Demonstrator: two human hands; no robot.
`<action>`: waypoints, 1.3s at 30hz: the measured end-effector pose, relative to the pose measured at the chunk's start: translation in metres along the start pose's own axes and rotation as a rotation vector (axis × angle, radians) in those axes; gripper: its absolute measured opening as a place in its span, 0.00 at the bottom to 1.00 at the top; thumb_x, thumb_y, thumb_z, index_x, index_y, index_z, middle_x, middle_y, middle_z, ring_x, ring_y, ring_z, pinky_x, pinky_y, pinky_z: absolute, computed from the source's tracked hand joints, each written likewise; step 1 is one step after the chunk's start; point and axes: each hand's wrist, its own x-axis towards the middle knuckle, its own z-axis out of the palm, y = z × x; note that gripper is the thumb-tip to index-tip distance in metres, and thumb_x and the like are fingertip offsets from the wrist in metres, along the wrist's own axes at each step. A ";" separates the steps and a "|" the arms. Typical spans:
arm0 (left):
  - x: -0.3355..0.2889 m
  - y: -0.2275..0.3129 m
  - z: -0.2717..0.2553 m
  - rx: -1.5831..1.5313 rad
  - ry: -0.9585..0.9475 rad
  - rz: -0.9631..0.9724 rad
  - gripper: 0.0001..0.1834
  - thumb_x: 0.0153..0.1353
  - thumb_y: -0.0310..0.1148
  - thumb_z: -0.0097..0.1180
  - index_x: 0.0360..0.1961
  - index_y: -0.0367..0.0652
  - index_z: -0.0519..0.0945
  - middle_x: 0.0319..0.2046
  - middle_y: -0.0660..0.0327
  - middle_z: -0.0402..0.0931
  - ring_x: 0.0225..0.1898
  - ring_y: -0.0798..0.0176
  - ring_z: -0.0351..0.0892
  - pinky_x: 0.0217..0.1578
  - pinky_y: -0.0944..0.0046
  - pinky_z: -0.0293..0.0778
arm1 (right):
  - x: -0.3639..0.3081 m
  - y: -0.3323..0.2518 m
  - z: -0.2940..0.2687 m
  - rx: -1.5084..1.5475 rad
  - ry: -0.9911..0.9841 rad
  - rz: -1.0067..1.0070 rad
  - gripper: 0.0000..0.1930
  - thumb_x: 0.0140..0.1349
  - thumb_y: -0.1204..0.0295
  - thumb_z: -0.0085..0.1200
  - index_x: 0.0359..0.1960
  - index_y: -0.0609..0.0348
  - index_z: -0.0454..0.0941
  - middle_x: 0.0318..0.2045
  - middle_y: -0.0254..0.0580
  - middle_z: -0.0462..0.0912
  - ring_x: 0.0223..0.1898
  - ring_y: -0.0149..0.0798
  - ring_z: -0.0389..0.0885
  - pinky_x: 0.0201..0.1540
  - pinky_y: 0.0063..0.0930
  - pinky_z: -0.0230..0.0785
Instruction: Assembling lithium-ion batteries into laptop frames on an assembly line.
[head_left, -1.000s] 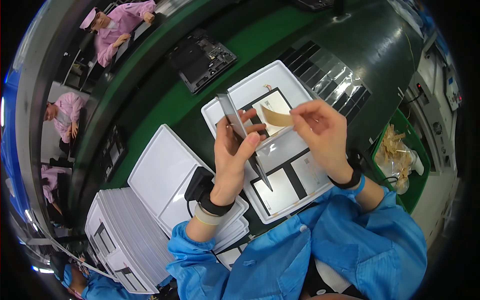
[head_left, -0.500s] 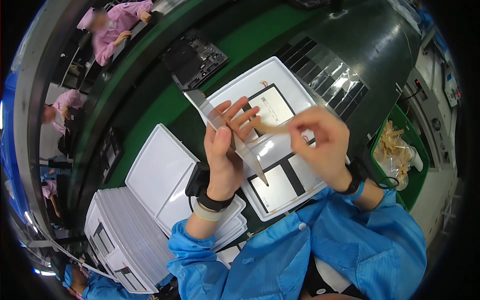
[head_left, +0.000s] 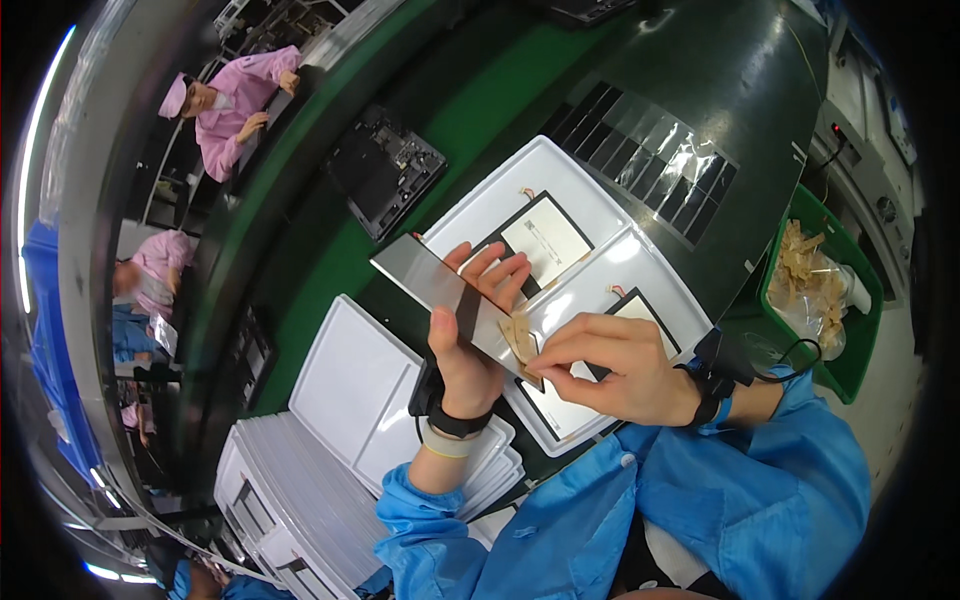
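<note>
Far left, well apart from you: two people in pink coats [head_left: 235,95] beside the green conveyor belt [head_left: 470,110]. Nearer, at lower left, a stack of white trays [head_left: 300,500]; a single white tray [head_left: 350,375] lies just beside your left wrist.

Your left hand [head_left: 470,350] comes up from the lower edge, wrist banded, palm toward you — thumb on the near face, fingers curled behind the far edge of a thin grey rectangular panel [head_left: 450,295]. It is closed on the panel. The panel's long axis runs from upper left down to lower right; its free end points up-left toward a black component tray [head_left: 385,170] on the belt, and it is held above the table, tilted.

At the panel's lower-right end sits a tan strip of backing paper [head_left: 522,342]. Your right hand [head_left: 610,365] reaches in from the right, fingers bent, thumb and forefinger pinched on that strip — closed on it.

Under both hands: a white two-pocket tray [head_left: 600,215] with dark-framed panels in it. Far right, a green bin [head_left: 840,290] holding crumpled tan scraps.
</note>
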 end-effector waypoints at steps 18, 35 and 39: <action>0.103 0.110 -0.143 0.283 0.554 -0.077 0.39 0.61 0.71 0.53 0.49 0.41 0.75 0.45 0.53 0.78 0.51 0.52 0.76 0.66 0.42 0.66 | -0.335 0.221 -0.577 -1.415 0.524 0.673 0.18 0.73 0.62 0.56 0.57 0.59 0.80 0.55 0.49 0.84 0.57 0.48 0.83 0.60 0.37 0.73; 0.251 0.039 -0.016 0.598 -0.087 -0.471 0.52 0.52 0.68 0.69 0.60 0.33 0.69 0.49 0.50 0.72 0.41 0.48 0.86 0.49 0.55 0.81 | 0.284 0.039 -0.132 -0.525 -0.229 -0.128 0.12 0.68 0.70 0.60 0.48 0.65 0.83 0.37 0.48 0.88 0.38 0.37 0.88 0.43 0.31 0.79; 0.233 0.052 0.005 1.472 -0.131 0.252 0.51 0.38 0.53 0.80 0.59 0.33 0.71 0.44 0.45 0.82 0.48 0.42 0.84 0.50 0.51 0.79 | 0.335 0.082 -0.099 -0.777 -0.244 -0.219 0.13 0.67 0.68 0.63 0.48 0.65 0.85 0.36 0.50 0.88 0.38 0.40 0.89 0.42 0.33 0.80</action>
